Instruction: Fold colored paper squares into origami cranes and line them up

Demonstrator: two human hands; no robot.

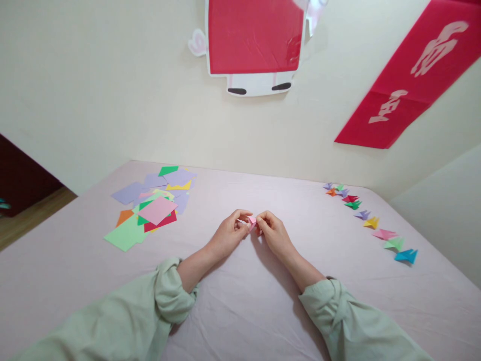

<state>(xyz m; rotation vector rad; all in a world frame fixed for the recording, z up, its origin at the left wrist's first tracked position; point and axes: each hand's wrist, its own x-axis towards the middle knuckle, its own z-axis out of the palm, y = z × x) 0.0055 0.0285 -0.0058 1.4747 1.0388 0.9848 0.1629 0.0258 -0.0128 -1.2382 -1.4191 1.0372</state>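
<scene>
A small folded piece of pink paper (252, 220) is pinched between my two hands, a little above the cloth-covered surface. My left hand (230, 231) grips its left side with thumb and fingers. From the right, my right hand (275, 231) holds the other edge with its fingertips. Much of the paper is hidden behind the fingers, so its full shape does not show.
A loose pile of coloured paper sheets (158, 209) lies at the left. Along the right runs a slanting row of several small folded paper figures (385, 234). The pale pink cloth (225, 321) spreads beneath, reaching the wall with red decorations (255, 37).
</scene>
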